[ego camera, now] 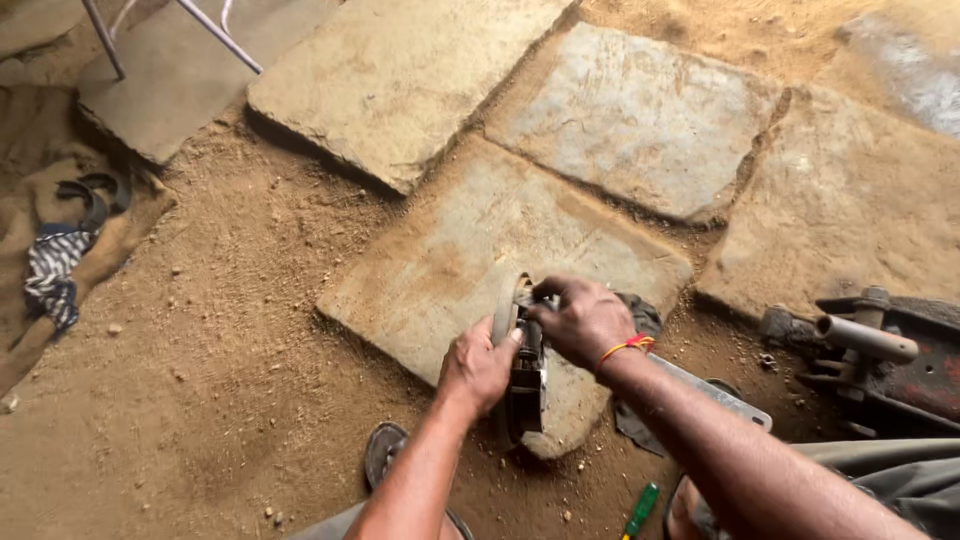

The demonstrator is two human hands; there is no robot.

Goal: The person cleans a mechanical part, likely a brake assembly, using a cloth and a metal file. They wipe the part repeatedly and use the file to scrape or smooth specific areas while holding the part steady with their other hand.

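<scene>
1. Drum (522, 350): round metal part, on edge upon a stone slab (440, 270), between both hands.
2. Left hand (478, 368): gripping drum's near rim.
3. Right hand (585, 320): fingers closed over its top.
4. Screwdriver (641, 509): green-handled, on sand nearby.

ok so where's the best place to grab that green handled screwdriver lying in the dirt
Probably by the green handle of the screwdriver, coming from above with the right hand. It lies flat on the sandy ground, handle clear on all sides, beside the right forearm. Its shaft is barely visible, so the handle is the surest grip.
</scene>
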